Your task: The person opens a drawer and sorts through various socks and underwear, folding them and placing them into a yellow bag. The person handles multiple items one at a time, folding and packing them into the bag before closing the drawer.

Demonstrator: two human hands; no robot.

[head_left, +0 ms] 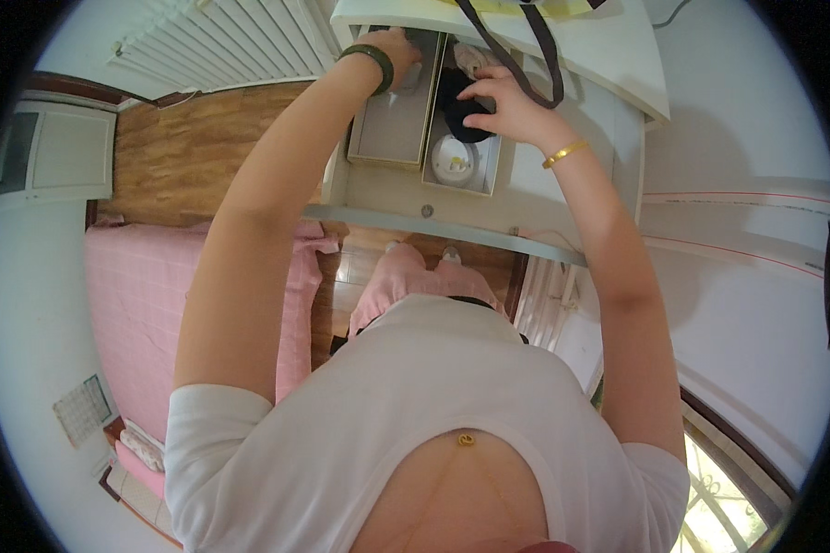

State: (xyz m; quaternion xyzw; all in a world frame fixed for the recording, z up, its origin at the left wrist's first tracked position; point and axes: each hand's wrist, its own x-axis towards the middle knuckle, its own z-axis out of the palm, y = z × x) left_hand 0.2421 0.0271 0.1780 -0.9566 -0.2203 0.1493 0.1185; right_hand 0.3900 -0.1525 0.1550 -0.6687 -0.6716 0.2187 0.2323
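Observation:
An open white drawer (387, 195) holds two open-topped boxes side by side. My left hand (398, 53), with a dark bangle at the wrist, reaches into the far end of the left box (392, 138). Its fingers are partly hidden, and I cannot make out whether they hold anything. Over the right box (485, 175), my right hand (512, 109) has thumb and fingers apart, right beside a black soft item (461, 111). Beyond that lies a beige bunched cloth (475, 61). A round white object (454, 160) sits in the near end of this box.
The white tabletop (609, 60) overhangs the drawer's far side, with a dark strap (551, 55) hanging off it near my right hand. A white radiator (221, 46) stands at the far left. A pink-covered bed (148, 304) is at left. White wall rises at right.

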